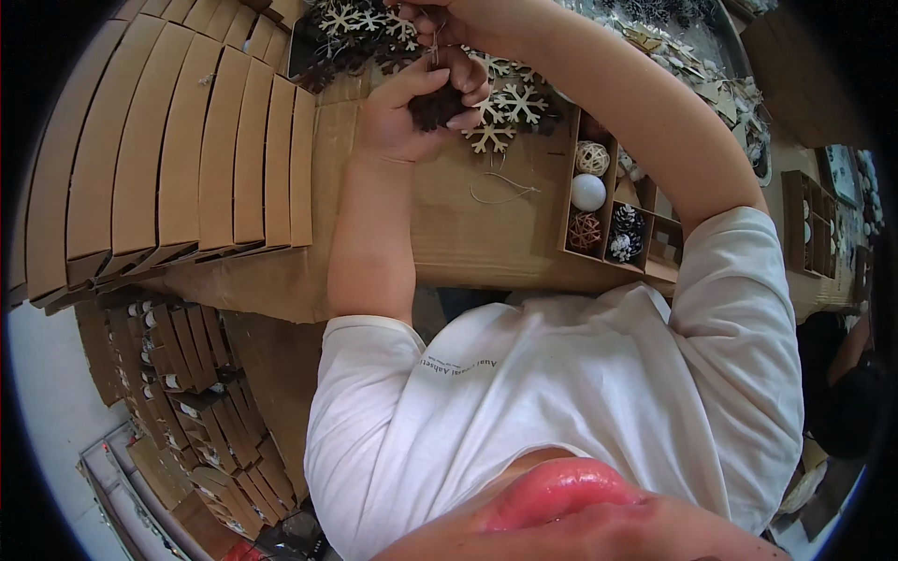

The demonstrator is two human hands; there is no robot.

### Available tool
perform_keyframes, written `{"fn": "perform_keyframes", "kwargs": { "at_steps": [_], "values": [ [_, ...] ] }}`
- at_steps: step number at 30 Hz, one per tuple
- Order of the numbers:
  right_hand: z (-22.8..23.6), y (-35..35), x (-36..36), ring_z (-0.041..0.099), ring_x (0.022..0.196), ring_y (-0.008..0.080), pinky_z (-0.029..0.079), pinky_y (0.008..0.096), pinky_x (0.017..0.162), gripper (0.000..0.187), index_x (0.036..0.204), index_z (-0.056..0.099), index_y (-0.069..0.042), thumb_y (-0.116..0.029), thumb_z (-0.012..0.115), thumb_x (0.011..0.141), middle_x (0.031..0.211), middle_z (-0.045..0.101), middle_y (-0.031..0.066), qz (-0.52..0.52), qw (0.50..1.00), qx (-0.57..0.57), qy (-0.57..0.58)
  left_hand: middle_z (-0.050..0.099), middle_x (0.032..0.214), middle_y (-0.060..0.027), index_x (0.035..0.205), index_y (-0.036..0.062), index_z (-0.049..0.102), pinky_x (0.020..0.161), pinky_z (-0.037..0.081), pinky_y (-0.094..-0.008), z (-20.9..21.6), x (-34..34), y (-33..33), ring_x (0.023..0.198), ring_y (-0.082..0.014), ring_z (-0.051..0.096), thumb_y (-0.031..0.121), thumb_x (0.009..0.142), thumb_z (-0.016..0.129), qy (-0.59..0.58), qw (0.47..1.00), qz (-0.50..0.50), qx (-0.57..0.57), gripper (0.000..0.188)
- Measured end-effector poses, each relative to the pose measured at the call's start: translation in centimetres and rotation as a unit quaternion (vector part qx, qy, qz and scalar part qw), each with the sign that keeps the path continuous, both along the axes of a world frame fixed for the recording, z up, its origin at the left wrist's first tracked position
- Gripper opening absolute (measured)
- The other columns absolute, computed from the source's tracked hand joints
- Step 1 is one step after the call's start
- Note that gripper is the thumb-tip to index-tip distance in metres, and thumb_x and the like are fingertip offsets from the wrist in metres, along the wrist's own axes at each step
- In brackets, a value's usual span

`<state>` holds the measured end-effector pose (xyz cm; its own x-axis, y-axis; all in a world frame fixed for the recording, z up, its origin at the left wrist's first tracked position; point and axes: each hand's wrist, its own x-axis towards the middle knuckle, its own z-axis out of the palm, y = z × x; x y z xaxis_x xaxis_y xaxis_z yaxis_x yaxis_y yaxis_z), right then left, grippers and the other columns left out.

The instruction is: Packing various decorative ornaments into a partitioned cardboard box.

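Note:
My left hand [402, 107] is closed around a dark brown, rough clump [436, 109], whose exact kind I cannot make out. Just above it, at the top edge, my right hand [449, 21] has its fingers pinched on a thin string [434, 45] that hangs down toward the left hand. Pale wooden snowflakes [517, 105] lie on the cardboard surface [468, 234] beside and behind my hands. A loose loop of pale cord [505, 194] rests nearer to me, below the snowflakes.
Closed cardboard boxes [178, 140] stand in a row at the left. Under my right arm is a compartment box [567, 224] with a white ball [588, 193], woven balls and a pine cone [625, 234]. More filled boxes [206, 411] are stacked lower left. Plastic-lined decorations [720, 103] lie far right.

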<state>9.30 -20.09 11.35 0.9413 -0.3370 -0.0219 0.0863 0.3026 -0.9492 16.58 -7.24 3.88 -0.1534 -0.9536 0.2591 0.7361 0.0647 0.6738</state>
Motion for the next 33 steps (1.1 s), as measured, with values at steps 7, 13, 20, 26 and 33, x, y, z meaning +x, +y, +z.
{"fn": "perform_keyframes", "kwargs": {
  "at_steps": [7, 13, 20, 26, 33],
  "values": [
    [0.9, 1.3, -0.4, 0.037, 0.049, 0.0122, 0.032, 0.0269, 0.043, 0.009, 0.095, 0.056, -0.002, -0.01, 0.051, 0.091, 0.068, 0.048, 0.0036, 0.016, 0.999, 0.033, 0.033, 0.044, 0.093, -0.0085, 0.091, 0.0032, 0.05, 0.061, 0.041, -0.0287, 0.6, -0.6, 0.5, 0.091, -0.0205, 0.043, 0.024, 0.084, 0.049, -0.104, 0.992, 0.058, 0.049, 0.021],
    [0.8, 1.1, 0.5, 0.038, 0.048, 0.0106, 0.029, 0.0247, 0.042, 0.012, 0.096, 0.055, -0.002, -0.003, 0.047, 0.089, 0.069, 0.049, 0.003, -0.014, 0.999, 0.04, -0.01, 0.049, 0.098, -0.0131, 0.092, 0.0004, 0.053, 0.063, 0.047, -0.0313, 0.5, -0.5, 0.5, 0.094, -0.0252, 0.05, 0.017, 0.077, 0.048, -0.154, 0.981, 0.112, 0.042, 0.023],
    [0.4, -2.1, -0.1, 0.047, 0.057, 0.0121, 0.037, 0.0245, 0.05, 0.022, 0.1, 0.058, -0.001, 0.0, 0.047, 0.081, 0.078, 0.056, 0.0052, -0.168, 0.975, -0.139, -0.043, 0.053, 0.076, -0.0065, 0.079, 0.0039, 0.054, 0.053, 0.039, -0.0258, 2.2, -0.3, 0.0, 0.066, -0.0177, 0.049, 0.006, 0.072, 0.053, 0.08, 0.978, 0.192, -0.026, 0.008],
    [-2.4, 0.3, -4.9, 0.061, 0.096, 0.0225, 0.048, 0.0349, 0.083, 0.037, 0.116, 0.058, -0.007, -0.021, 0.066, 0.083, 0.103, 0.063, 0.0092, 0.13, 0.833, -0.535, 0.059, 0.05, 0.076, -0.0071, 0.073, 0.0025, 0.051, 0.048, 0.036, -0.0287, 0.7, 3.5, 2.4, 0.065, -0.0203, 0.046, 0.008, 0.068, 0.051, 0.293, 0.905, 0.307, 0.026, 0.007],
    [-5.9, 1.6, -8.3, 0.054, 0.1, 0.0281, 0.047, 0.0397, 0.083, 0.023, 0.098, 0.065, -0.006, -0.011, 0.066, 0.076, 0.099, 0.057, 0.0094, 0.22, 0.622, -0.748, -0.073, 0.048, 0.07, -0.0065, 0.073, 0.0031, 0.052, 0.046, 0.035, -0.0288, 1.4, 2.6, 2.2, 0.061, -0.0196, 0.043, 0.012, 0.073, 0.051, 0.292, 0.9, 0.322, 0.046, 0.009]
  ]
}}
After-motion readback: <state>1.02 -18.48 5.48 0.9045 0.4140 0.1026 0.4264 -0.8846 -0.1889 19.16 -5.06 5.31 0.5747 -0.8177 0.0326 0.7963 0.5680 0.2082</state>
